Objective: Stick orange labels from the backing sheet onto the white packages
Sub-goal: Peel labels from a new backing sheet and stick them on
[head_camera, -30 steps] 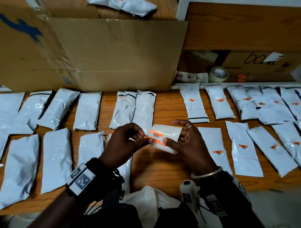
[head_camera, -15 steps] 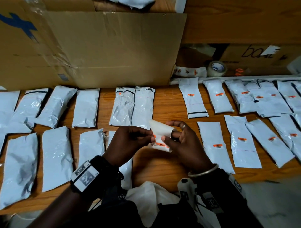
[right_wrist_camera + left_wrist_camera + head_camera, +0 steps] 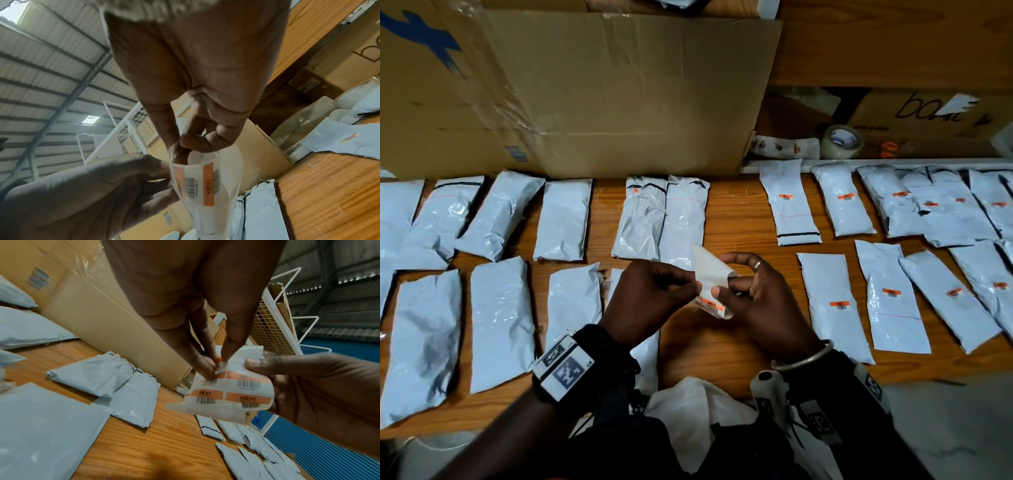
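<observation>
The backing sheet [image 3: 711,278], held above the table [image 3: 739,219] between both hands, is now curled over; a second ago it lay flat. Right hand [image 3: 760,301] grips the sheet. Left hand [image 3: 650,298] pinches a lifted orange label [image 3: 220,362] corner. Peeling is under way; unlabelled white packages [image 3: 500,322] lie left.

The head view is dim, with dark corners and straight edges bowing toward the frame borders. Soft glare sits on the white packages [image 3: 500,322] along the tabletop's [image 3: 736,219] left edge and on tape across the cardboard box [image 3: 592,92]. The right wrist view is brighter, lit by a ceiling lamp [image 3: 89,119]; the left hand [image 3: 82,194] close to the lens is blurred. Both wrist views stretch strongly at their edges.
</observation>
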Available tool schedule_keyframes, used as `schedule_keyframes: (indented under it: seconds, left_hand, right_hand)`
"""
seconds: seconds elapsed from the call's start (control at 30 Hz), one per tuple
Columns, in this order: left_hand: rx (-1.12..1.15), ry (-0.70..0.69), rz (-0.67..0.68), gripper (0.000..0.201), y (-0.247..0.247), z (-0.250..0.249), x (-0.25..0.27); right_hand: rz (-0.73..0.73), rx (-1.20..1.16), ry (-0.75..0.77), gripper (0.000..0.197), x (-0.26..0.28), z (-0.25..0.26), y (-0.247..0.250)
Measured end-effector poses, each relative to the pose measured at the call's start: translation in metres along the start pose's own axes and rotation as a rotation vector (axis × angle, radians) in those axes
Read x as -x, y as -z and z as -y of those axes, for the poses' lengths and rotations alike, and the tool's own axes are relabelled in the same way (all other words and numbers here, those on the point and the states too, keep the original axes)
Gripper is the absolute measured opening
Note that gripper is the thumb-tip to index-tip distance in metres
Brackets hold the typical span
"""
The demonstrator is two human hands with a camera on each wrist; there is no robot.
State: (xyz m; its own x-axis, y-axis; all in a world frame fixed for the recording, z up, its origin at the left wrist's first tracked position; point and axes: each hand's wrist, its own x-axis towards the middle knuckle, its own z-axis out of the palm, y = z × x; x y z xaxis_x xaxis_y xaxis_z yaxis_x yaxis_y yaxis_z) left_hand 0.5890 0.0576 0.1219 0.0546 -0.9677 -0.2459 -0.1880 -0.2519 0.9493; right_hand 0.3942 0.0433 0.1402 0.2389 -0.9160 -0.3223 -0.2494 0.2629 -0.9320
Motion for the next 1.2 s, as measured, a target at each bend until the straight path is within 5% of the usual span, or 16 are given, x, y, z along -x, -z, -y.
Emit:
schedule_keyframes:
  seconds: [0.27, 1.2]
  left_hand:
    - [-0.113, 0.011, -0.058, 0.01, 0.0, 0.004, -0.004]
    - [-0.009, 0.053, -0.023, 0.002, 0.004, 0.0, 0.001]
  right_hand:
    - [-0.035, -0.067, 0.019, 0.059, -0.007, -0.007, -0.004]
    - [-0.014, -0.022, 0.072, 0.048, -0.013, -0.013, -0.004]
